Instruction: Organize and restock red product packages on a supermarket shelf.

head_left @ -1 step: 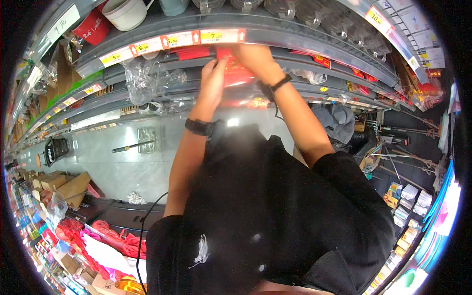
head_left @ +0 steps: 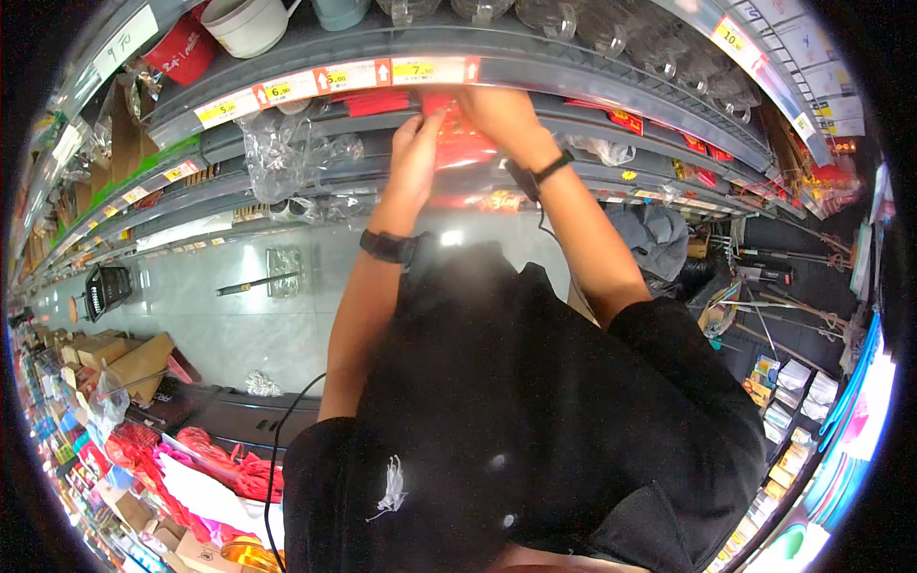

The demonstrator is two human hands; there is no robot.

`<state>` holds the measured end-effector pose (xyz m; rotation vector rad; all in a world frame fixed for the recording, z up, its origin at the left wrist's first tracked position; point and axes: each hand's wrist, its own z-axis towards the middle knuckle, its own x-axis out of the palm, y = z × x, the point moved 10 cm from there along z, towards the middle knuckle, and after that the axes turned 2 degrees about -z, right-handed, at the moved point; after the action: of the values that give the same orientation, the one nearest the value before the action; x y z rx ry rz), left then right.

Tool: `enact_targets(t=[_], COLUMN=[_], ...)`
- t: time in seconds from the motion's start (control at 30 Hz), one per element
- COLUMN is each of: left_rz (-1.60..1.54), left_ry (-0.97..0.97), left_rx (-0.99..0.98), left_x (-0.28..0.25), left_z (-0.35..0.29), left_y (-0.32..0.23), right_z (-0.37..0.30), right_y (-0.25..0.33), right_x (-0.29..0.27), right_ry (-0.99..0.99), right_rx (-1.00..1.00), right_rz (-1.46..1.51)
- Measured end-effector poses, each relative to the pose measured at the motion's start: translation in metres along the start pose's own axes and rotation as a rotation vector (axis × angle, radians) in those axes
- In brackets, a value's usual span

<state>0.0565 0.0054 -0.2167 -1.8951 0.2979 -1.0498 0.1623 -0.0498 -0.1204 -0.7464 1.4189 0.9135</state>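
Note:
Below the front edge of a shelf, my left hand [head_left: 415, 151] grips the left side of a red packet [head_left: 463, 143] with gold print. Its thumb lies along the packet's edge. My right hand [head_left: 504, 124] bends in from the right, curled at the packet's upper part; the shelf edge hides its fingertips. Shiny clear plastic shows around the packet's lower part. More red packets [head_left: 373, 102] lie on the shelf just left of my hands.
Above my hands, the upper shelf [head_left: 535, 69] holds glass mugs [head_left: 611, 36], a white mug [head_left: 246, 27] and a red mug [head_left: 179, 54]. Crumpled clear plastic [head_left: 291, 153] hangs at left. Cardboard boxes [head_left: 143, 368] and a black basket [head_left: 107, 291] stand on the floor behind.
My right wrist has shifted slightly down and to the right. My left hand and the red packet stay nearly in place.

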Motion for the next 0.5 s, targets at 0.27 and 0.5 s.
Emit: enact_targets(t=[0.27,0.5], left_rz=[-0.070,-0.251], left_ry=[0.043,0.021], left_rx=[0.053,-0.156], left_x=[0.005,0.014], left_z=[0.004,-0.002], left_y=[0.003,0.007], right_z=[-0.061,-0.098], right_y=[0.005,0.009], right_x=[-0.052,-0.053], right_ry=[-0.308,-0.360], right_rx=[-0.194,-0.257], right_rz=[0.338,0.298])
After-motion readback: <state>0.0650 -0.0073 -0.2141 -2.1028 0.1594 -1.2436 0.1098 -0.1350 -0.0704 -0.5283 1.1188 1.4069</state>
